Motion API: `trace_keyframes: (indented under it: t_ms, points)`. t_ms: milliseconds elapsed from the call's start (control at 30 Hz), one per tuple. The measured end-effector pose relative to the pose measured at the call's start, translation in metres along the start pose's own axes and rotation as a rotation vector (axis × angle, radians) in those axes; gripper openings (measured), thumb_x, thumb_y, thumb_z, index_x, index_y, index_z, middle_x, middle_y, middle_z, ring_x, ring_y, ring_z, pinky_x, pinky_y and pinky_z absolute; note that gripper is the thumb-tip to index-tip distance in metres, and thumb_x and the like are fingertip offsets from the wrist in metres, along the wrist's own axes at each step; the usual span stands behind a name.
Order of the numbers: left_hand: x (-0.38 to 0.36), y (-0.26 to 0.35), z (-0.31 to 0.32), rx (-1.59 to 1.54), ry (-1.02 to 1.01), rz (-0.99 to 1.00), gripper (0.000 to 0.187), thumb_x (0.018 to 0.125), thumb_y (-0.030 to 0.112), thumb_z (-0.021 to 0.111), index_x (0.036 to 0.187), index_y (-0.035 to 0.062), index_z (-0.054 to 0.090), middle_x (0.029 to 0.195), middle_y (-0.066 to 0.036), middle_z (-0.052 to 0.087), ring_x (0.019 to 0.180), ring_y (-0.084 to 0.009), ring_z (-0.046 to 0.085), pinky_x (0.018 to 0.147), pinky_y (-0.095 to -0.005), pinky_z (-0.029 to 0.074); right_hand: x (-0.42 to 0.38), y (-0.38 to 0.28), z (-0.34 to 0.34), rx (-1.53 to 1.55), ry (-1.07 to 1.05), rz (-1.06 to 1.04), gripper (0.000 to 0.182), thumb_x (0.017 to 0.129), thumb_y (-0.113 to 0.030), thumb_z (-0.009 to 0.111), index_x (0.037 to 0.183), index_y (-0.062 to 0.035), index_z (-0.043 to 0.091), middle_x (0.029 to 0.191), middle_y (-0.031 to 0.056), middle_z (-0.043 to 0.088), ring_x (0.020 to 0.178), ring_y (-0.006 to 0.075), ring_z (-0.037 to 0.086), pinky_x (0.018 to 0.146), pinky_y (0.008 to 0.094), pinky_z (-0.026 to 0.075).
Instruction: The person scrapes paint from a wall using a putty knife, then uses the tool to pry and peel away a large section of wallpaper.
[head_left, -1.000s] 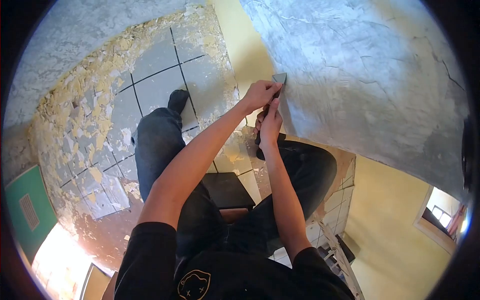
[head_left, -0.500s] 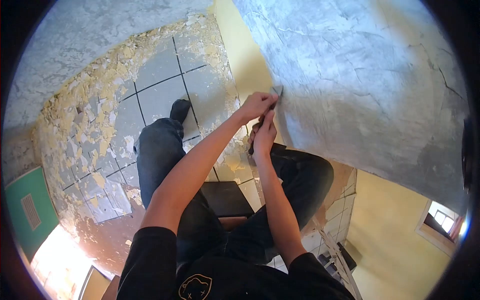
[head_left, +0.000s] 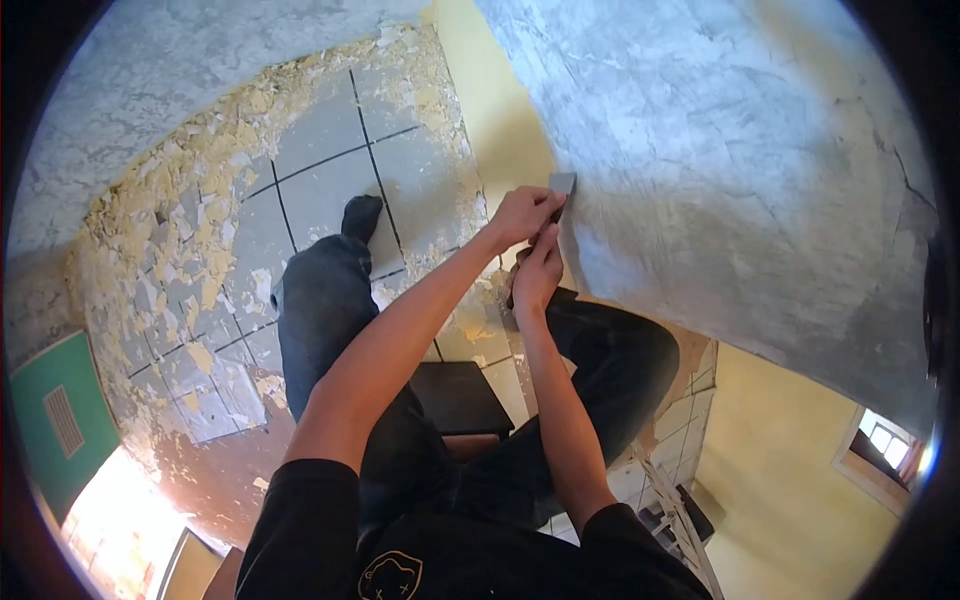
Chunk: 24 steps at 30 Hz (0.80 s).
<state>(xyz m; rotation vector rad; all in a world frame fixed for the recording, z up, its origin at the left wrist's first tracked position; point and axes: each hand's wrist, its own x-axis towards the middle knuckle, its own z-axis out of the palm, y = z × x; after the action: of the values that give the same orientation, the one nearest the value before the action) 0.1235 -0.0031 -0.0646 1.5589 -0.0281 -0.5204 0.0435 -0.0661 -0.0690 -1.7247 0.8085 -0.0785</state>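
A scraper [head_left: 563, 183] with a flat grey blade and a dark handle lies against the edge of the wall, where yellow paint [head_left: 510, 135] meets bare grey plaster [head_left: 680, 190]. My left hand [head_left: 524, 215] is closed near the blade end, its fingertips at the base of the blade. Lower down, my right hand [head_left: 537, 275] wraps round the handle, which is mostly hidden by the fingers.
Pale and yellow paint flakes [head_left: 215, 240] litter the grey tiled floor [head_left: 320, 200] on the left. A dark stool [head_left: 460, 400] stands between my legs. A green panel [head_left: 65, 405] is at the far left, and a small window [head_left: 885, 445] at the lower right.
Both hands and the scraper have shifted slightly right. The blade has turned and now shows its flat face more fully.
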Motion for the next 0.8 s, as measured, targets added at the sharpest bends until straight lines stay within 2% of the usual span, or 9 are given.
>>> trace_keyframes:
  t_ms: [133,167,300,400,433,567,733,800]
  points:
    - [0.017,-0.005,0.001,-0.172,0.074,-0.005,0.043,0.097,0.037,0.052,0.072,0.0016,0.056,0.059,-0.002,0.054,0.051,-0.0106,0.051,0.048,-0.0289,0.042,0.008,-0.024,0.0,0.059,-0.091,0.088,0.058,0.095,-0.058,0.038,0.085,-0.0031,0.055,0.056,0.0007,0.046,0.039,0.0106,0.043,0.037,0.0274,0.032]
    - [0.015,-0.005,0.007,-0.211,0.111,-0.007,0.044,0.096,0.038,0.053,0.073,0.0011,0.056,0.058,-0.002,0.054,0.051,-0.0103,0.051,0.047,-0.0294,0.042,0.011,-0.018,-0.004,0.077,-0.103,0.063,0.058,0.095,-0.058,0.039,0.087,-0.0037,0.055,0.055,-0.0001,0.043,0.039,0.0096,0.04,0.036,0.0272,0.029]
    - [0.002,0.0,0.005,-0.155,-0.019,-0.05,0.045,0.096,0.037,0.052,0.072,0.0003,0.056,0.06,-0.004,0.055,0.052,-0.0099,0.051,0.048,-0.029,0.042,-0.015,-0.031,-0.011,0.134,-0.074,0.137,0.055,0.097,-0.056,0.037,0.087,-0.0045,0.053,0.053,-0.0022,0.036,0.037,0.0081,0.033,0.035,0.0268,0.025]
    - [0.004,0.003,0.001,-0.065,0.033,0.034,0.044,0.096,0.037,0.053,0.072,0.0004,0.057,0.06,-0.004,0.055,0.051,-0.01,0.05,0.047,-0.0286,0.042,-0.011,-0.027,-0.004,0.139,-0.105,0.117,0.051,0.097,-0.057,0.035,0.082,-0.0088,0.046,0.054,-0.0022,0.038,0.038,0.0078,0.036,0.034,0.0249,0.028]
    - [0.004,0.001,0.003,-0.084,0.035,-0.006,0.043,0.096,0.036,0.054,0.072,0.0003,0.057,0.06,-0.004,0.055,0.052,-0.0097,0.049,0.049,-0.0295,0.042,-0.014,-0.023,-0.008,0.133,-0.093,0.132,0.051,0.097,-0.057,0.035,0.082,-0.0088,0.046,0.054,-0.0022,0.038,0.038,0.0078,0.036,0.034,0.0249,0.028]
    - [-0.005,0.012,0.002,-0.217,-0.07,-0.13,0.043,0.096,0.035,0.053,0.071,0.0003,0.057,0.059,-0.002,0.053,0.055,-0.0097,0.049,0.052,-0.0306,0.042,-0.015,-0.022,-0.016,0.1,-0.121,0.064,0.052,0.097,-0.056,0.034,0.082,-0.0081,0.046,0.054,-0.0021,0.037,0.038,0.0078,0.035,0.034,0.0253,0.028]
    - [-0.001,0.007,0.002,-0.106,-0.037,-0.03,0.042,0.096,0.036,0.053,0.071,0.002,0.057,0.061,-0.001,0.053,0.056,-0.0093,0.048,0.053,-0.0285,0.041,-0.005,-0.014,-0.009,0.072,-0.074,0.082,0.052,0.097,-0.056,0.035,0.083,-0.0078,0.047,0.053,-0.0022,0.037,0.038,0.0075,0.035,0.034,0.0252,0.028]
    - [0.005,-0.001,0.002,-0.204,-0.041,-0.02,0.042,0.096,0.037,0.054,0.071,0.0025,0.058,0.062,0.0,0.054,0.058,-0.0086,0.048,0.053,-0.0281,0.041,0.004,-0.003,-0.002,0.013,-0.039,-0.033,0.052,0.097,-0.056,0.034,0.084,-0.0079,0.047,0.054,-0.0024,0.037,0.037,0.0075,0.035,0.034,0.025,0.028]
